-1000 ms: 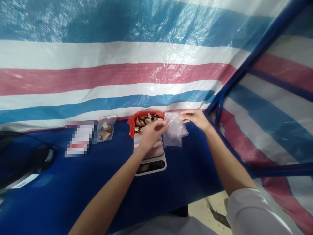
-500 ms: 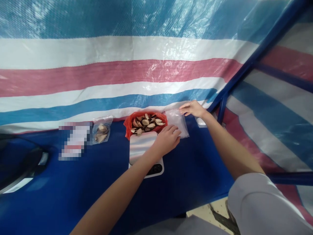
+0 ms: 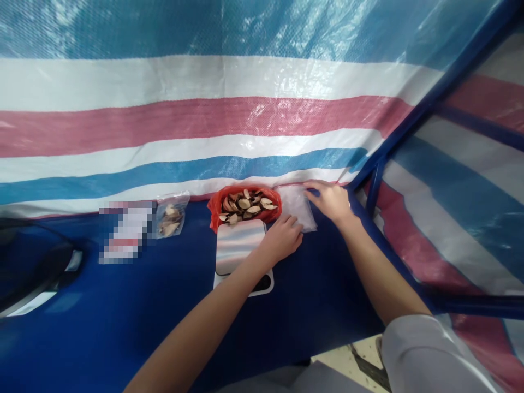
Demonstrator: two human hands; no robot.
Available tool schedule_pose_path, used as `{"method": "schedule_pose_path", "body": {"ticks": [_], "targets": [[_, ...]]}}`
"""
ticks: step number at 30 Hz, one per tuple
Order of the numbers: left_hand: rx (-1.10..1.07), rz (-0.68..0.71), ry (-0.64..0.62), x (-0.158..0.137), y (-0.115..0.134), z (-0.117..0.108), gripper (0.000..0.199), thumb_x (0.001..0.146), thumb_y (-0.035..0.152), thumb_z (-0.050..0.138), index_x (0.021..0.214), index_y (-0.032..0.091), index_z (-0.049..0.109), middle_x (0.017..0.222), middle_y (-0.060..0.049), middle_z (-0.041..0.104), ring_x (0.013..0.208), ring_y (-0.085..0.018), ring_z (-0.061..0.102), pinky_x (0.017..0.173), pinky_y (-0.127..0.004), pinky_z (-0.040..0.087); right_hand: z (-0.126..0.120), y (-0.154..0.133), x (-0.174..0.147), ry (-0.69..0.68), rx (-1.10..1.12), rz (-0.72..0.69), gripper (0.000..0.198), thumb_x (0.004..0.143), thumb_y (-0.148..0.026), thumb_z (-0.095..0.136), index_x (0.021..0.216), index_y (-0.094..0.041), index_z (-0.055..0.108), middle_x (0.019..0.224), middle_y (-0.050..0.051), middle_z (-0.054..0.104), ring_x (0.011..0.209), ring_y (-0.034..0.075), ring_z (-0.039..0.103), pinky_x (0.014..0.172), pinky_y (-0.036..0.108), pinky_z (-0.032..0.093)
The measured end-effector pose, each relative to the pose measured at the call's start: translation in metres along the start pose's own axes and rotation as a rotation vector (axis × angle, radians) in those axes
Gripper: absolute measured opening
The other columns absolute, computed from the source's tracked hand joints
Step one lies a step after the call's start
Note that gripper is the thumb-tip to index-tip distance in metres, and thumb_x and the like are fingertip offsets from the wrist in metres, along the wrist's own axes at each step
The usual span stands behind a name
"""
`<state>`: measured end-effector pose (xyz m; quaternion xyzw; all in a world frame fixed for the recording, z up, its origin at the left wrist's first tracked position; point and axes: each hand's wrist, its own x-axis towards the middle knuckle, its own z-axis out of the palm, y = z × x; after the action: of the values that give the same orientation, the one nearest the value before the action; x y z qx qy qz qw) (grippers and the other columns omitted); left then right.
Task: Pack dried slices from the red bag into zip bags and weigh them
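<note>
A few clear plastic bags (image 3: 301, 203), seemingly stacked flat, lie at the back of the blue table. My left hand (image 3: 283, 238) reaches over the corner of a white kitchen scale (image 3: 239, 248), its bent fingers on the near left edge of the bags; its thumb is hidden. At their far right edge is my right hand (image 3: 332, 201), thumb and forefinger slightly apart; whether the tips touch the plastic is unclear. Directly behind the scale, a red plastic bag (image 3: 213, 210) stands open, full of dried pale slices with dark edges (image 3: 244, 204).
Left of the scale lies a small zip bag of similar dried pieces (image 3: 170, 222), beside a blurred-out packet (image 3: 129, 232). A black object with a cable (image 3: 36, 278) sits at the far left. Striped tarpaulin (image 3: 196, 120) hangs behind, and a blue frame pole (image 3: 409, 131) slants at right.
My right hand has shifted a little right and downward, away from the far edge of the clear bags. My left hand stays almost in place. The view has turned slightly.
</note>
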<state>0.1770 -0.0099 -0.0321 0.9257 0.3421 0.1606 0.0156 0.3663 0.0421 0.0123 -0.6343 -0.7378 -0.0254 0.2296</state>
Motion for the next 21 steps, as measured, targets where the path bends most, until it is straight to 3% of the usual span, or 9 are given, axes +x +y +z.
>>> {"method": "schedule_pose_path", "body": {"ticks": [4,11,17,21], "targets": [[-0.025,-0.008,0.010,0.001,0.002,0.001,0.021,0.097,0.023,0.050,0.105,0.013,0.067,0.112,-0.015,0.066,0.114,-0.029,0.058,0.104,-0.044,0.048,0.011,-0.011,-0.019,0.041,0.076,-0.176,0.029,0.098,-0.036,0.055,0.119,-0.028,0.073,0.129,0.002,0.071,0.115,0.024,0.069,0.093,0.034,0.057],[0.014,-0.004,-0.035,-0.002,0.000,0.001,0.025,0.097,0.024,0.050,0.104,0.010,0.069,0.110,-0.016,0.067,0.113,-0.029,0.060,0.104,-0.043,0.048,0.047,-0.005,-0.002,-0.173,0.110,-0.361,0.032,0.096,-0.027,0.056,0.125,-0.023,0.071,0.143,0.005,0.061,0.129,0.024,0.061,0.106,0.036,0.053],[0.050,0.002,-0.052,-0.009,-0.001,0.004,0.029,0.098,0.025,0.049,0.115,0.010,0.067,0.117,-0.018,0.067,0.117,-0.029,0.061,0.108,-0.043,0.046,0.066,0.007,0.003,-0.149,0.043,-0.564,0.038,0.101,-0.029,0.047,0.133,-0.017,0.065,0.145,0.011,0.059,0.139,0.027,0.051,0.120,0.044,0.039],[0.070,-0.014,-0.104,-0.011,-0.001,0.004,0.033,0.097,0.026,0.051,0.123,0.008,0.063,0.123,-0.020,0.065,0.122,-0.029,0.060,0.109,-0.042,0.045,0.077,0.014,0.002,-0.137,0.009,-0.604,0.040,0.102,-0.030,0.044,0.134,-0.016,0.064,0.146,0.011,0.057,0.140,0.027,0.049,0.121,0.045,0.037]]}}
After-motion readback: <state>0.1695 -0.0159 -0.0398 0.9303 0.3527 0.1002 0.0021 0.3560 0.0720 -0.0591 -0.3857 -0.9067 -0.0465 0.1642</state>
